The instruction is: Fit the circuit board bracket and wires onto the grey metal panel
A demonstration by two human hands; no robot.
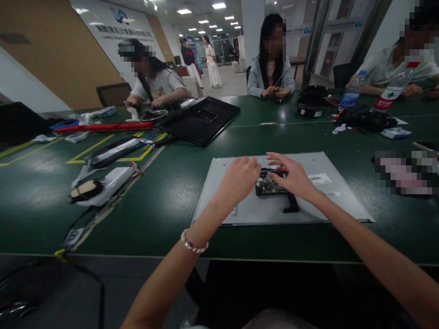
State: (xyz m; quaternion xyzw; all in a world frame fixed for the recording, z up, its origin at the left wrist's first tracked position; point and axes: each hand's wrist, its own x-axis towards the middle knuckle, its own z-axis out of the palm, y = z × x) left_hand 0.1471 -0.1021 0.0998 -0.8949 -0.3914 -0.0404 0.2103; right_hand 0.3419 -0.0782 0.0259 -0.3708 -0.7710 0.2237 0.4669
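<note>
A flat silver display panel (222,210) lies on the green table in front of me. On its middle sits a small green circuit board (270,185) in a black bracket (292,203) with an arm reaching down to the right. My left hand (242,178), wearing a beaded bracelet (194,243) at the wrist, is at the board's upper left edge. Its fingers are curled together, and whatever they hold is hidden. Over the board's right side is my right hand (293,176), thumb and fingers apart, the thumb tip close to the board. Whether it touches the board I cannot tell.
Beyond the panel lies a black monitor housing (219,119). To the left are a power strip (116,153), a white pouch-like item (111,183) and cables. Bottles (353,89), a black case (312,103) and a black bundle (366,119) stand at right. Other people sit across the table.
</note>
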